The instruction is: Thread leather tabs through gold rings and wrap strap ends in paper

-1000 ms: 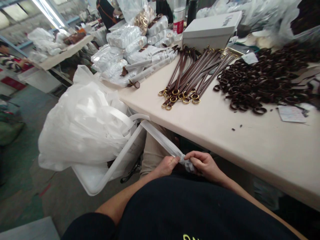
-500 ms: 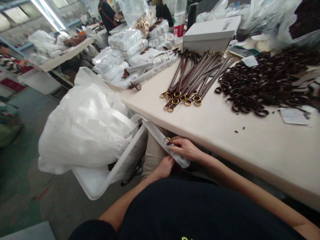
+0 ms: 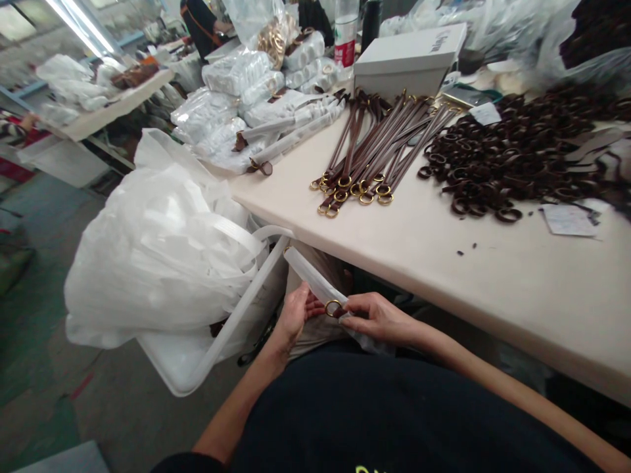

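Observation:
My right hand [image 3: 377, 318] pinches a strap wrapped in white film [image 3: 315, 276], close to a gold ring [image 3: 333, 308] at its end. The wrapped strap slants up and left over my lap, its far end near the bin's corner. Beside it on the left, my left hand [image 3: 296, 315] is open, fingers spread under the strap and palm facing it. Brown straps with gold rings [image 3: 365, 157] lie in a bundle on the table [image 3: 394, 243]. To their right is a heap of brown leather loops [image 3: 503, 151].
A white bin [image 3: 197, 368] holding a big white plastic bag [image 3: 158, 249] stands at the left. Wrapped packs [image 3: 236, 72], a grey box [image 3: 409, 59] and a bottle [image 3: 346, 33] sit at the table's back. A person [image 3: 200, 23] is in the background.
My left hand has moved up and left and its fingers have opened. My right hand has come slightly lower with the ring end, and the wrapped strap now stretches out over my lap.

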`<action>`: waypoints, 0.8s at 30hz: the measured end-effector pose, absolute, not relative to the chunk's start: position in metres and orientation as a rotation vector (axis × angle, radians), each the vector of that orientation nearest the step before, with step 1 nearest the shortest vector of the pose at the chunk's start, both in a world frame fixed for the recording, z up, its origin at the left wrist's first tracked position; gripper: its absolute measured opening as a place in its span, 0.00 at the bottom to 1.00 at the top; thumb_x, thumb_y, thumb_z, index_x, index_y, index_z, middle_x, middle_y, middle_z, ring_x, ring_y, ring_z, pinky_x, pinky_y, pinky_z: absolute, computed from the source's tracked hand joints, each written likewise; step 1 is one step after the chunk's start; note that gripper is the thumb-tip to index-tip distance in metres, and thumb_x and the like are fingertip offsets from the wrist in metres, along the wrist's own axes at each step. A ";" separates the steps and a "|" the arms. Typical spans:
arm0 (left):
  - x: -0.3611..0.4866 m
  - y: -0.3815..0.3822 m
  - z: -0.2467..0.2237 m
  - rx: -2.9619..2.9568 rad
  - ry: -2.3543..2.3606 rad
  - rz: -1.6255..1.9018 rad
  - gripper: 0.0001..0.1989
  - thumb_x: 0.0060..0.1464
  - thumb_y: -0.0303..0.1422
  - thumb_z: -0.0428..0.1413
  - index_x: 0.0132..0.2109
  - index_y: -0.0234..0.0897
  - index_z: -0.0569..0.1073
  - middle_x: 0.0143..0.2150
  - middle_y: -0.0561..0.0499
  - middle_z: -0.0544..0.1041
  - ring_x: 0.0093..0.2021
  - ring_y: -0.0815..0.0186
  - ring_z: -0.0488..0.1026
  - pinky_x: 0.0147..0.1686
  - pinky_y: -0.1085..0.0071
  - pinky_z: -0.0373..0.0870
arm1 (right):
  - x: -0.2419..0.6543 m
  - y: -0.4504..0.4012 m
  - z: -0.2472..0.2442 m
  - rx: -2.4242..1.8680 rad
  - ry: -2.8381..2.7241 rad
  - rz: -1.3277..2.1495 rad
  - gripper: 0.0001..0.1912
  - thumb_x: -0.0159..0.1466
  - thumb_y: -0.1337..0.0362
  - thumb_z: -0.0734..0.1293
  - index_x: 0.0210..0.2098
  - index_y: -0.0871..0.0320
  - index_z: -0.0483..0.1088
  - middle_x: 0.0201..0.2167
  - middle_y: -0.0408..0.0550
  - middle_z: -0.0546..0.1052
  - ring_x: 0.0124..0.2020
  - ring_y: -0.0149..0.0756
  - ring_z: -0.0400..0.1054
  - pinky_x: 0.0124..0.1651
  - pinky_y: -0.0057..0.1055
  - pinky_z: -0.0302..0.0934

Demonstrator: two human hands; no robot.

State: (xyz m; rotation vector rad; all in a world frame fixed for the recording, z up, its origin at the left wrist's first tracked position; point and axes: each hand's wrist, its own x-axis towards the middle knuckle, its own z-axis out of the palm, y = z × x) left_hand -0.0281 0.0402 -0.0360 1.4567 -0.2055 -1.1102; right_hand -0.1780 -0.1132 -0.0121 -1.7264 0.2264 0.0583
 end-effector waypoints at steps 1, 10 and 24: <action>-0.028 0.036 -0.035 1.507 -0.259 -1.069 0.30 0.53 0.60 0.54 0.39 0.33 0.75 0.33 0.44 0.78 0.31 0.61 0.75 0.33 0.66 0.72 | -0.177 -0.111 -0.013 -1.744 0.223 0.052 0.16 0.64 0.53 0.68 0.34 0.60 0.77 0.27 0.46 0.73 0.29 0.33 0.64 0.32 0.27 0.59; -0.048 0.028 -0.040 1.666 -0.582 -0.961 0.19 0.54 0.49 0.57 0.28 0.36 0.75 0.26 0.52 0.71 0.31 0.64 0.64 0.34 0.70 0.63 | -0.169 -0.111 -0.032 -1.853 0.280 -0.033 0.16 0.66 0.53 0.66 0.34 0.60 0.77 0.28 0.46 0.72 0.29 0.33 0.63 0.33 0.29 0.58; -0.054 0.029 -0.041 1.636 -0.871 -1.057 0.12 0.45 0.42 0.66 0.32 0.38 0.80 0.34 0.45 0.79 0.39 0.53 0.73 0.47 0.59 0.67 | -0.151 -0.115 -0.006 -1.080 0.417 -0.103 0.28 0.56 0.43 0.73 0.38 0.64 0.74 0.26 0.43 0.70 0.24 0.26 0.56 0.26 0.23 0.49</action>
